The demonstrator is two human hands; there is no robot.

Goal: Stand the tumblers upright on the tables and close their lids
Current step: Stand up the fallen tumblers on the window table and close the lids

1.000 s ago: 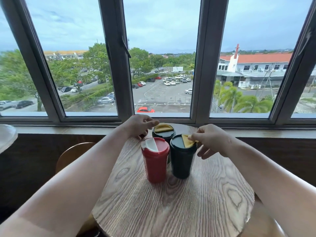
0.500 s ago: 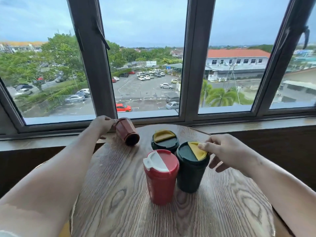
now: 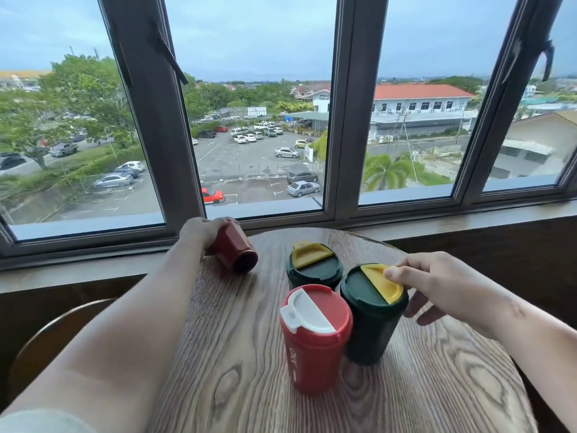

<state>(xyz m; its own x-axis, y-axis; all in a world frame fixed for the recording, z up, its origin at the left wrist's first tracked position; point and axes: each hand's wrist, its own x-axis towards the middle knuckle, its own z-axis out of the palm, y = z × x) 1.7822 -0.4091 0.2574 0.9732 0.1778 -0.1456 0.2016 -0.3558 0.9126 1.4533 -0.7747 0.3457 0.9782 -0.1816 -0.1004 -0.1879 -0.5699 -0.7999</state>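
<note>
Three tumblers stand upright on the round wooden table (image 3: pixel 437 385): a red tumbler (image 3: pixel 313 337) with a white lid flap in front, a dark green tumbler (image 3: pixel 371 317) with a yellow flap beside it, and a second green tumbler (image 3: pixel 313 267) behind. A second red tumbler (image 3: pixel 235 250) lies tilted at the table's far left edge, its base towards me. My left hand (image 3: pixel 199 232) grips its top end. My right hand (image 3: pixel 427 284) rests its fingertips on the near green tumbler's yellow flap.
A window sill (image 3: pixel 468 214) and dark window frames run just behind the table. A wooden chair back (image 3: pixel 46 335) sits low on the left, beside the table.
My left hand has taken hold of the lying red tumbler at the far left edge. The view has shifted closer and to the right. My right hand stays on the yellow flap.
</note>
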